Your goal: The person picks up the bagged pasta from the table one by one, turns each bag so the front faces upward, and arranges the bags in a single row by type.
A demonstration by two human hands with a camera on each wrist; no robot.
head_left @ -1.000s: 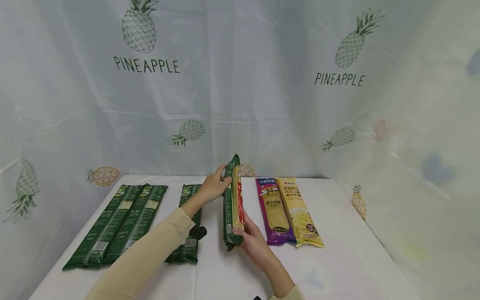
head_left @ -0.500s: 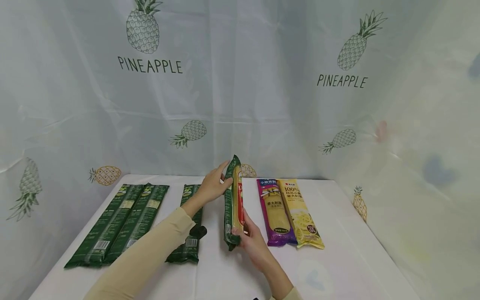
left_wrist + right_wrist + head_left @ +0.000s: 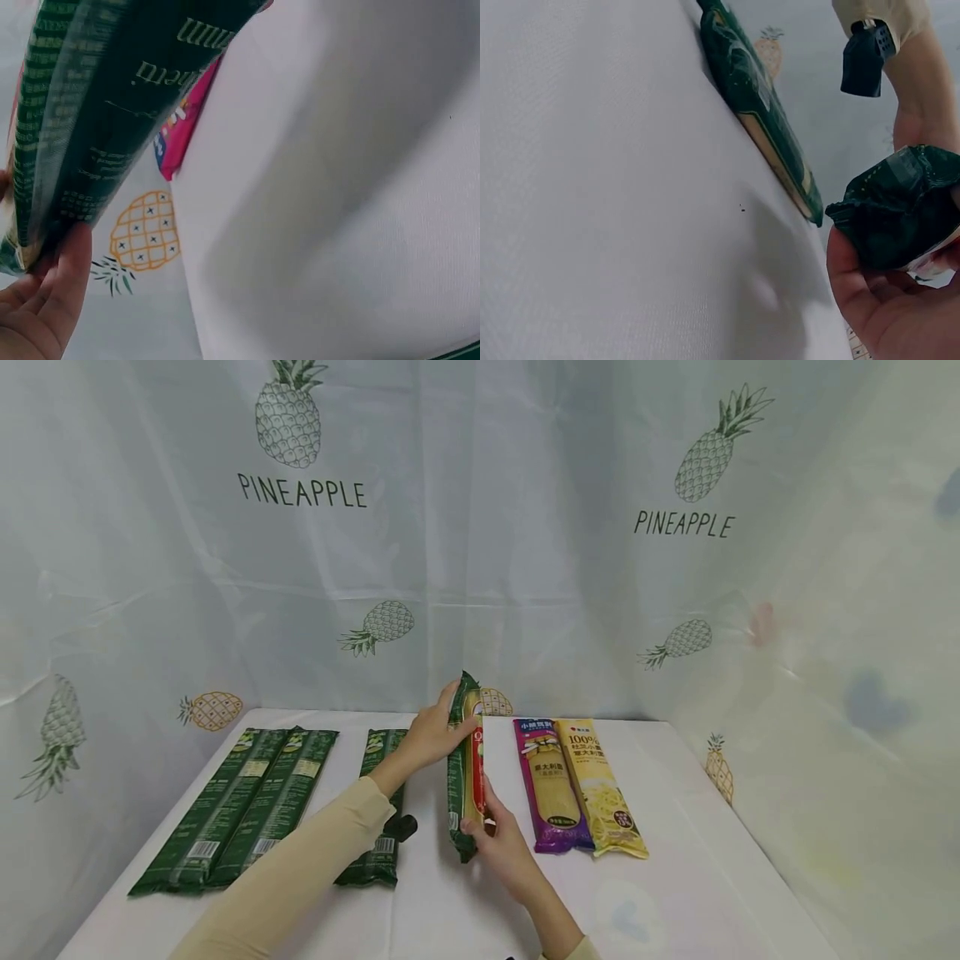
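Note:
A green packet of spaghetti (image 3: 456,785) with a clear window and a red label is held up on edge over the middle of the table. My left hand (image 3: 433,733) grips its far end, thumb across the front edge. My right hand (image 3: 504,850) holds the near end, with the thumb on the window side. In the left wrist view, the packet's printed green back (image 3: 112,97) faces the camera, fingers (image 3: 71,277) beneath its end. The crumpled packet end (image 3: 900,214) rests in the right hand (image 3: 900,319) in the right wrist view.
Two green packets (image 3: 232,810) lie side by side at the left of the white table (image 3: 697,860). Another green packet (image 3: 378,860) lies partly under my left arm. To the right lie a purple packet (image 3: 553,785) and a yellow packet (image 3: 603,793). A pineapple-print curtain (image 3: 510,568) hangs behind.
The held packet has shifted slightly left and turned a little in both hands. My left thumb has moved further over its front edge. The packets on the table stay put.

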